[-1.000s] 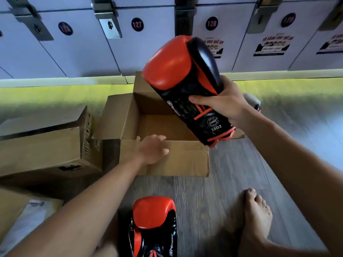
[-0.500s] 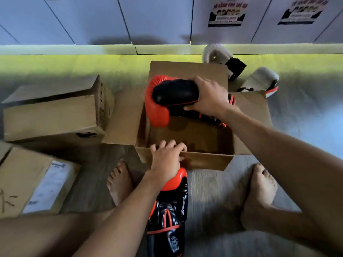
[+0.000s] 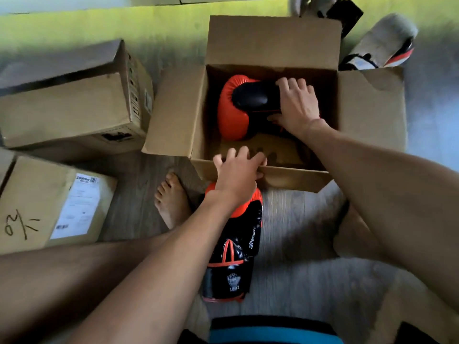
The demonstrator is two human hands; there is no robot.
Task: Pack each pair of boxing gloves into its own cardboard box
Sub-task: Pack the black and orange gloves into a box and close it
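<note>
An open cardboard box (image 3: 273, 40) stands on the floor in front of me, flaps spread. Inside it a red and black boxing glove (image 3: 233, 108) lies on its side against the left wall. My right hand (image 3: 298, 105) grips that glove at the cuff end, fingers over the top and thumb below. The matching glove (image 3: 233, 249) lies on the floor just before the box, red tip toward it. My left hand (image 3: 238, 175) rests on the box's near rim above that tip, fingers spread and blurred.
Two whitish gloves (image 3: 382, 43) lie behind the box at the right, one partly cut off at the top (image 3: 320, 6). A cardboard box (image 3: 67, 105) stands at the left, and a labelled one (image 3: 37, 202) nearer me. My bare foot (image 3: 171, 197) is beside the floor glove.
My right hand has lowered the red and black glove from above the box down into it. My view has tipped downward. My left hand stayed at the box's near rim.
</note>
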